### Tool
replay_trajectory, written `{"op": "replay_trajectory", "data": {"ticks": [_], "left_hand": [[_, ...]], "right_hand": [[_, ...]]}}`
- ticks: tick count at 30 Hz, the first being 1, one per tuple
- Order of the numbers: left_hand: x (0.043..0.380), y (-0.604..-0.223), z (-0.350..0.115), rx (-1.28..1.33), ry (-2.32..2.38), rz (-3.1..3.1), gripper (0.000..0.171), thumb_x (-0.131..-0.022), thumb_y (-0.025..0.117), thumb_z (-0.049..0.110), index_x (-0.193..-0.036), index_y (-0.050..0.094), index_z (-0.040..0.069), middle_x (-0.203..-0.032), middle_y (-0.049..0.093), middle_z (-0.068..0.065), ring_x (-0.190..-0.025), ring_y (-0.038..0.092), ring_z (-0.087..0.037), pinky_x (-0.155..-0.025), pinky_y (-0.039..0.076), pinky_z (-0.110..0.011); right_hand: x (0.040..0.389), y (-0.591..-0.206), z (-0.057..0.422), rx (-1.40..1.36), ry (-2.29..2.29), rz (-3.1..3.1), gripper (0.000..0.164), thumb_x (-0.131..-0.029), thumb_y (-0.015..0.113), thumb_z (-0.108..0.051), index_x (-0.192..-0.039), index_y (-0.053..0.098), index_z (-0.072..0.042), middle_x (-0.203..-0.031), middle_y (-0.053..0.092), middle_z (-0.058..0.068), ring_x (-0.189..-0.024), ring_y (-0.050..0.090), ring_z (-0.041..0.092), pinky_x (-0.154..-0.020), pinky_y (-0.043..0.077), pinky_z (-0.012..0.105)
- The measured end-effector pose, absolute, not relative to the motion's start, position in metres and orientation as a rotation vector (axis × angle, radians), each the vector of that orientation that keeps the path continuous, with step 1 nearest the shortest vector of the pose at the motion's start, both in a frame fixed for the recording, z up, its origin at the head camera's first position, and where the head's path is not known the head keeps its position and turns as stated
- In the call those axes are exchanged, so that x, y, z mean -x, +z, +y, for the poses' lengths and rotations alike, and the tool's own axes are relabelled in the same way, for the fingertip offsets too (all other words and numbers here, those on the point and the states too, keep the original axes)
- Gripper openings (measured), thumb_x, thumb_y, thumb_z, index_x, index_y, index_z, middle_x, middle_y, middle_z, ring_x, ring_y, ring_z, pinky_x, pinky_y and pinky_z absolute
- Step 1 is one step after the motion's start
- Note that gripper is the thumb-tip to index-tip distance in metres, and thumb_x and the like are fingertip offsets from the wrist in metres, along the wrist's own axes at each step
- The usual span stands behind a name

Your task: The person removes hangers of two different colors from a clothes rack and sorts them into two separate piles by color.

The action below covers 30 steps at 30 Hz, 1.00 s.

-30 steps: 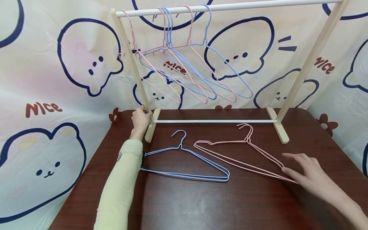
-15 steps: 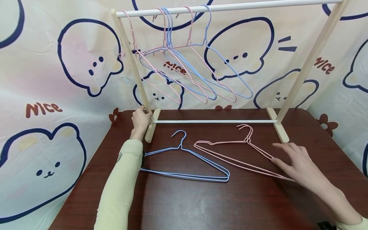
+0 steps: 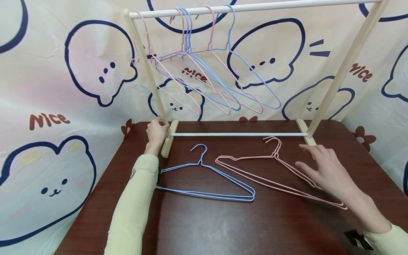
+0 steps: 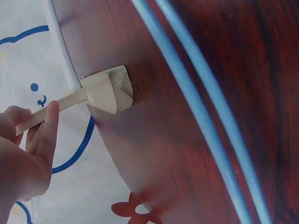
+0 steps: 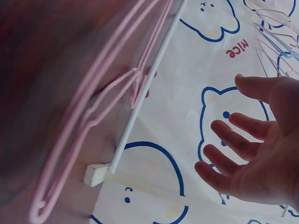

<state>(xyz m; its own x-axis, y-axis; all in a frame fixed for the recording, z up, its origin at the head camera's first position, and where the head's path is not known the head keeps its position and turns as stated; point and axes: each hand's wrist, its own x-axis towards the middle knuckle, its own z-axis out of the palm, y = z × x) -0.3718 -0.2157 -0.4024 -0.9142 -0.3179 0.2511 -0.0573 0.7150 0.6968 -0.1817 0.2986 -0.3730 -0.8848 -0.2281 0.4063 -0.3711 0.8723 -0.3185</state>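
My left hand (image 3: 155,134) grips the lower part of the wooden left post (image 3: 149,76) of a small clothes rack; in the left wrist view, fingers and thumb wrap that post (image 4: 71,100). My right hand (image 3: 329,171) hovers by the right end of a pair of pink hangers (image 3: 255,157) lying on the table, its fingers spread. Nothing lies in its palm in the right wrist view, where the hand (image 5: 261,149) stands apart from the hangers (image 5: 86,93). Blue hangers (image 3: 200,162), stacked together, lie left of the pink ones, partly hidden behind my left sleeve.
Several pink and blue hangers (image 3: 228,46) hang on the left half of the rack's white top rail (image 3: 287,5). A lower white bar (image 3: 236,134) joins the wooden feet. Patterned cloth (image 3: 95,63) stands behind the dark brown table (image 3: 204,226).
My right hand has moved from the pink hangers' right end up and left toward the rack's right foot, lifting its fingers off them. The left hand stays on the post.
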Motion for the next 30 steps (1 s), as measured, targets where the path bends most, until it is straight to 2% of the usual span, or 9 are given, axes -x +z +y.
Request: {"op": "replay_trajectory", "data": {"ticks": [3, 5, 10, 19, 30], "left_hand": [[0.371, -0.402, -0.216, -0.290, -1.038, -2.569, 0.028, -0.095, 0.063, 0.019, -0.121, 0.066, 0.008, -0.113, 0.073, -0.016, -0.106, 0.068, -0.036, -0.105, 0.043, -0.050], [0.371, -0.402, -0.216, -0.288, -1.046, -2.569, 0.030, -0.096, 0.062, 0.019, -0.123, 0.066, 0.008, -0.114, 0.073, -0.016, -0.106, 0.068, -0.036, -0.105, 0.042, -0.051], [0.371, -0.402, -0.217, -0.294, -1.039, -2.561, 0.027, -0.095, 0.063, 0.018, -0.120, 0.067, 0.007, -0.113, 0.073, -0.016, -0.106, 0.068, -0.037, -0.104, 0.043, -0.051], [0.371, -0.402, -0.215, -0.301, -1.045, -2.559, 0.022, -0.095, 0.061, 0.018, -0.113, 0.067, 0.007, -0.111, 0.073, -0.016, -0.102, 0.069, -0.037, -0.102, 0.046, -0.050], [0.369, -0.400, -0.212, -0.308, -1.068, -2.558, 0.027, -0.095, 0.062, 0.018, -0.120, 0.066, 0.008, -0.113, 0.073, -0.016, -0.103, 0.069, -0.038, -0.102, 0.046, -0.051]], "right_hand": [[0.187, -0.367, 0.293, -0.454, 0.547, -2.652, 0.054, -0.088, 0.075, -0.020, -0.133, 0.055, 0.002, -0.108, 0.059, 0.022, -0.093, 0.048, 0.034, -0.083, 0.035, 0.049], [0.191, -0.363, 0.289, -0.452, 0.554, -2.635, 0.056, -0.088, 0.075, -0.019, -0.134, 0.053, 0.003, -0.110, 0.059, 0.023, -0.096, 0.048, 0.036, -0.083, 0.036, 0.051], [0.202, -0.352, 0.277, -0.421, 0.607, -2.604, 0.060, -0.089, 0.074, -0.019, -0.140, 0.049, 0.000, -0.113, 0.056, 0.022, -0.104, 0.046, 0.041, -0.084, 0.037, 0.054], [0.219, -0.339, 0.253, -0.452, 0.667, -2.475, 0.066, -0.086, 0.076, -0.012, -0.144, 0.045, -0.003, -0.114, 0.056, 0.022, -0.108, 0.046, 0.041, -0.088, 0.037, 0.053], [0.239, -0.334, 0.234, -0.455, 0.691, -2.385, 0.076, -0.082, 0.078, -0.006, -0.148, 0.040, -0.004, -0.111, 0.056, 0.023, -0.106, 0.044, 0.041, -0.094, 0.032, 0.056]]}}
